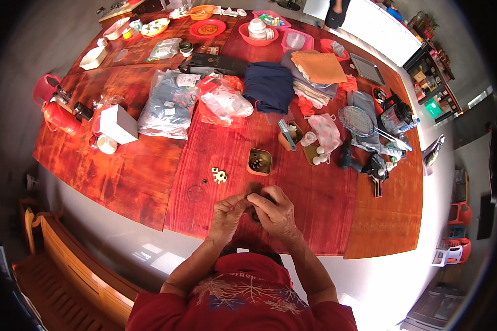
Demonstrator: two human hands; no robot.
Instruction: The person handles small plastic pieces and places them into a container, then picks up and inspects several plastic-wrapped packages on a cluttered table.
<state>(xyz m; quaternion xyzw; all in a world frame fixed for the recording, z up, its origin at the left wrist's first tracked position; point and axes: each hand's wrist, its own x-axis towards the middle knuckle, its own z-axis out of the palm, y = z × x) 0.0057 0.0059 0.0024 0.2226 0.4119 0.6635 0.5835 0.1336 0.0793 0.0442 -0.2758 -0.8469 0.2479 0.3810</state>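
Close to the table's near edge, my left hand (230, 214) and my right hand (275, 212) meet with their fingertips pinched together. Between them is a small dark brown, fuzzy-looking thing (253, 188); its kind is too small and too covered by the fingers to make out. Just beyond my hands stands a square tan box (259, 161) with several small dark pieces inside. Left of it lies a pale yellow piece with rounded knobs (220, 176). A thin dark loop (195, 193) and a tiny dark bit (204, 181) rest nearby on the red wooden table (215, 149).
Beyond are a blue brush (287, 134) on another small box, bagged clothing (170, 105), folded dark blue cloth (269, 87) and a white box (119, 124). Rackets (357, 121) and a blender jug (397, 115) lie right. A wooden bench (83, 265) stands left; a person (335, 14) is far off.
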